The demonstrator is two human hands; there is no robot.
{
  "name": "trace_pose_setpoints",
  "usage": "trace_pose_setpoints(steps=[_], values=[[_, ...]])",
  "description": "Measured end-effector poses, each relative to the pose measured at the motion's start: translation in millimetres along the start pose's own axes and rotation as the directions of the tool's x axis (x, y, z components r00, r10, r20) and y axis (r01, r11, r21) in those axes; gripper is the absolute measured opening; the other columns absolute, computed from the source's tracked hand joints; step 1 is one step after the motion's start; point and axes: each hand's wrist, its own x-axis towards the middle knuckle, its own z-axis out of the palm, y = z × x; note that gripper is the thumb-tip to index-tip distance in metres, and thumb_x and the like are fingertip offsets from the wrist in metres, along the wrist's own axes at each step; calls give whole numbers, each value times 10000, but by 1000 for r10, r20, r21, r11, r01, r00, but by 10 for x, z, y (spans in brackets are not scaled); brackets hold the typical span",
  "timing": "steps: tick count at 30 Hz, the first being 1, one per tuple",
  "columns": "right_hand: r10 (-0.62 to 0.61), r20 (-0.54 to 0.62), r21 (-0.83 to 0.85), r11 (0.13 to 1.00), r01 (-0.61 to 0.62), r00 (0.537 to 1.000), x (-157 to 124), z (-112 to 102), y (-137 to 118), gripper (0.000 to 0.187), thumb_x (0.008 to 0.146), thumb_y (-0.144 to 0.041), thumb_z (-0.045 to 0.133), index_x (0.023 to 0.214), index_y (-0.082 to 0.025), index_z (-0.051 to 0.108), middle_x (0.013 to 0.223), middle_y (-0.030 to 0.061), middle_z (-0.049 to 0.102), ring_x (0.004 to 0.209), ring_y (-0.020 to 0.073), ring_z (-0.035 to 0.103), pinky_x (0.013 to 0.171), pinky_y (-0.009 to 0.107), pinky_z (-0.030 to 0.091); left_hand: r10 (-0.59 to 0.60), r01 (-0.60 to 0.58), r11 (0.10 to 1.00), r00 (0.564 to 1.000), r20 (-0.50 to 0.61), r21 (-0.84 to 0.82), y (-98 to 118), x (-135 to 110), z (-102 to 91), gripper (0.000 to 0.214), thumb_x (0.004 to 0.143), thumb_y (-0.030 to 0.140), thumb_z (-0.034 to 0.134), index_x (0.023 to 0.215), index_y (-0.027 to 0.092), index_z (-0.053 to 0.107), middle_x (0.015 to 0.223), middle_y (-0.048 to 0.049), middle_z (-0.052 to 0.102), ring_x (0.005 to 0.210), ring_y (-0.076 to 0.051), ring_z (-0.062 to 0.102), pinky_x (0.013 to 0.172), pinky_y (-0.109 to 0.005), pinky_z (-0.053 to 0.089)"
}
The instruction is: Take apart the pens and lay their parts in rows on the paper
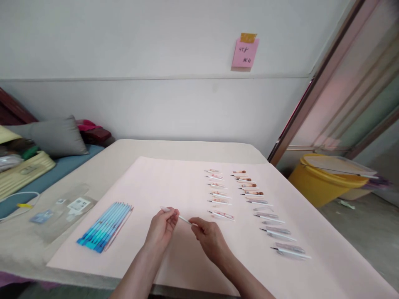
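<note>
Near the front middle of the table, my left hand [162,227] pinches a slim, pale pen barrel whose end sticks out past the thumb. A thin white rod [185,220], which looks like a pen refill, runs from it to my right hand [209,237]. The right fingers are closed on the rod's other end. Whether the rod is inside the barrel is hidden by the left fingers. To the right lie a column of white-and-red pens [220,214] and a second column of brown-topped pens [252,193] and clear-bodied pens [289,248], with dark-tipped white refills beside them.
Several blue pens [107,224] lie side by side at left, with a pinkish pen along their edge. Beyond them is a clear plastic bag [67,211] with labels. Pink paper [168,174] covers much of the table. A yellow bucket [324,182] stands off the right edge.
</note>
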Motion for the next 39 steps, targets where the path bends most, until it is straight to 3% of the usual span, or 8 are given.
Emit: trace_pose_setpoints(steps=[16, 22, 28, 34, 39], values=[[-12, -39, -32, 999, 11, 999, -3, -112, 8, 305, 848, -275, 404, 997, -264, 669, 676, 9, 636, 645, 158, 560, 583, 244, 359, -104, 90, 980, 992, -72, -175, 49, 109, -37, 154, 719, -25, 580, 736, 122, 538, 741, -67, 625, 705, -123, 643, 562, -168, 547], [-23, -42, -28, 999, 22, 999, 0, -92, -23, 300, 851, -260, 405, 1007, -267, 662, 687, 4, 648, 648, 156, 568, 593, 242, 358, -144, 147, 988, 986, 81, -40, -123, 19, -17, 128, 694, 18, 632, 733, 122, 568, 742, -51, 617, 665, -94, 617, 561, -161, 523], [-59, -36, -101, 993, 55, 998, 3, -35, -8, 279, 864, -256, 404, 903, -260, 680, 785, 28, 681, 700, 162, 580, 624, 240, 354, -279, 254, 958, 930, 240, 130, -376, -132, 10, 135, 672, 67, 660, 779, 125, 602, 753, -43, 618, 640, -76, 586, 608, -175, 500], [-75, 51, -248, 965, 85, 996, -16, 4, 20, 276, 878, -234, 379, 919, -249, 652, 811, 40, 663, 709, 155, 573, 607, 239, 323, -270, 253, 962, 932, 242, 101, -422, -128, -5, 127, 666, 37, 628, 738, 134, 590, 764, -47, 619, 674, -98, 590, 666, -210, 496], [-83, 51, -437, 894, 97, 995, -30, 12, 29, 276, 871, -198, 361, 990, -279, 596, 797, 27, 632, 649, 157, 570, 540, 260, 253, -249, 236, 968, 944, 215, 87, -411, -132, 21, 83, 677, 102, 659, 709, 132, 588, 710, -33, 604, 652, -100, 576, 672, -227, 500]])
